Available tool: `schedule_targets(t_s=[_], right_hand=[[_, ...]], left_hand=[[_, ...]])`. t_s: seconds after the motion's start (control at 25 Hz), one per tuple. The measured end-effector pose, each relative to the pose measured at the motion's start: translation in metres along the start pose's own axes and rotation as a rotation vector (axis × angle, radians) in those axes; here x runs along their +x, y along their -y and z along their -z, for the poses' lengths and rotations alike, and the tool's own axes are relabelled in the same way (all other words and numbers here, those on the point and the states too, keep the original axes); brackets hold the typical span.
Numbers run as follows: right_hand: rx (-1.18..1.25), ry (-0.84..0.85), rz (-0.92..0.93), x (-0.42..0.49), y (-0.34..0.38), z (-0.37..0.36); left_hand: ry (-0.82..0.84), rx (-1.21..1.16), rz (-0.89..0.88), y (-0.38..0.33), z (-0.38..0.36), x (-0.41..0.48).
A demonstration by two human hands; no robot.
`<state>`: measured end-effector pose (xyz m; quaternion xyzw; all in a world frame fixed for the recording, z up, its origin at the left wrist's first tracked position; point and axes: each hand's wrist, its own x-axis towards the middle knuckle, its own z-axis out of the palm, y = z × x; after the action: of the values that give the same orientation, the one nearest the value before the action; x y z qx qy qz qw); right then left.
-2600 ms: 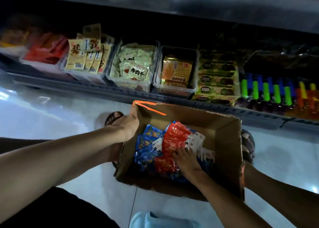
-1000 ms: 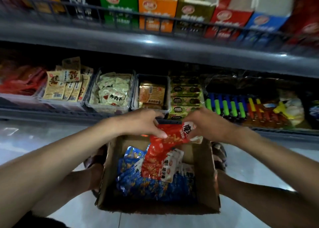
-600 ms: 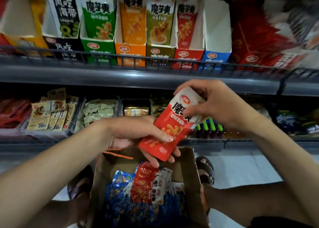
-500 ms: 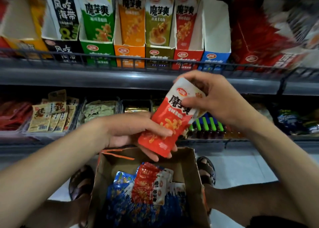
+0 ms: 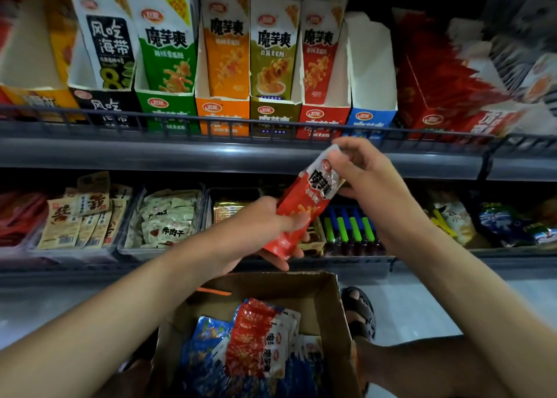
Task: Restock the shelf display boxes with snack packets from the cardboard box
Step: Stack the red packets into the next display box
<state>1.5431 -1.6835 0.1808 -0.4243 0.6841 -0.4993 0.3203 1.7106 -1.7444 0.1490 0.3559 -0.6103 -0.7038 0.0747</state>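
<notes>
From the head camera I see both hands up in front of the shelves, and both hold one red snack packet [image 5: 304,207]. The left hand [image 5: 262,228] has its grip on the bottom end, with fingers under it and the thumb across the front. The right hand [image 5: 361,180] has a small pinching grip on the white top end. The packet is tilted, with its top up and to the right. It is in the air above the far edge of the cardboard box [image 5: 337,301], and its top is just under the front edge of the upper shelf [image 5: 241,153]. On that shelf, a row of tall display boxes stands behind the front rail. From left to right I see a black one [image 5: 102,102], a green one [image 5: 165,105], an orange one [image 5: 223,108], an olive one [image 5: 274,111], a red display box [image 5: 322,117] and a blue display box [image 5: 370,120]. The held packet is right below the red and blue ones. The cardboard box is open at the bottom of the view. Inside it, a stack of red packets [image 5: 256,337] lies on top of blue packets [image 5: 205,337]. A foot in a sandal [image 5: 358,310] is on the floor by the box's right side. The lower shelf [image 5: 346,265] holds clear trays of small packets [image 5: 165,216].
</notes>
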Motion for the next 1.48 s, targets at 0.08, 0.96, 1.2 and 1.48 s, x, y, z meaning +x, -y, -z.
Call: schedule_targets(t_s=[0.08, 0.96, 1.2, 1.48], right_hand=[[0.024, 0.034, -0.051, -0.003, -0.005, -0.008], [0.057, 0.004, 0.025, -0.004, 0.005, -0.010], [0.155, 0.154, -0.067, 0.005, 0.009, 0.018], [0.132, 0.141, 0.006, 0.003, 0.006, 0.012]], left_hand=[[-0.099, 0.125, -0.066, 0.002, -0.004, 0.002], [0.011, 0.147, -0.130, -0.005, -0.011, 0.006], [0.176, -0.170, 0.006, -0.020, 0.005, -0.004], [0.223, -0.199, 0.076, -0.017, 0.010, -0.004]])
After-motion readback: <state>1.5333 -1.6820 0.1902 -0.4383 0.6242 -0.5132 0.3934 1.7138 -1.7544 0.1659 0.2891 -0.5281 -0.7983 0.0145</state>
